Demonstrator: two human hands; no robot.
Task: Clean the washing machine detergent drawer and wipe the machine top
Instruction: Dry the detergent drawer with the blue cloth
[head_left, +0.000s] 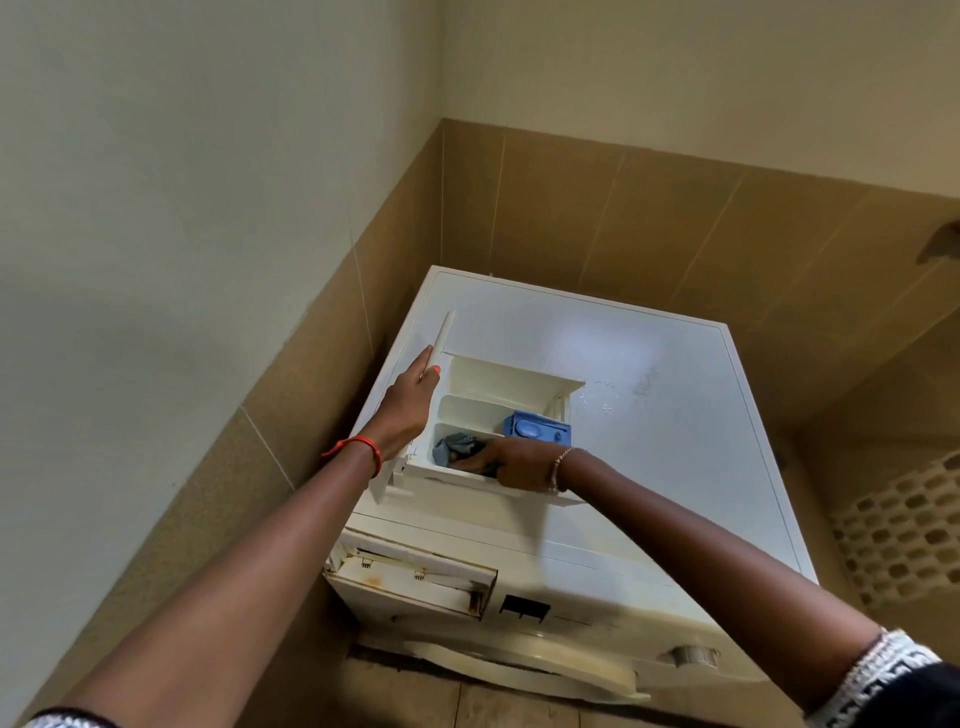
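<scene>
The detergent drawer (488, 384) is seen lying on the machine top (649, 441), towards its left side, with its compartments facing up; its white front panel (442, 338) is turned to the left, next to the wall. The panel is gripped by the left hand (410, 400), whose thumb is laid on the inner face while the other fingers are wrapped behind it. A grey cloth (451, 448) is bunched in the nearest compartment and is held there by the right hand (511, 462); the fingers are closed down on the cloth, their tips partly hidden by it. A blue insert (537, 428) is seated in the middle compartment, just beyond the right hand; the far compartment is shown bare. On the front of the machine, at the left, the empty drawer slot (415, 582) is exposed, with dark stains at its edges; a dial (691, 656) is visible at the right. A perforated basket (904, 530) is seen beside the machine on the right.
</scene>
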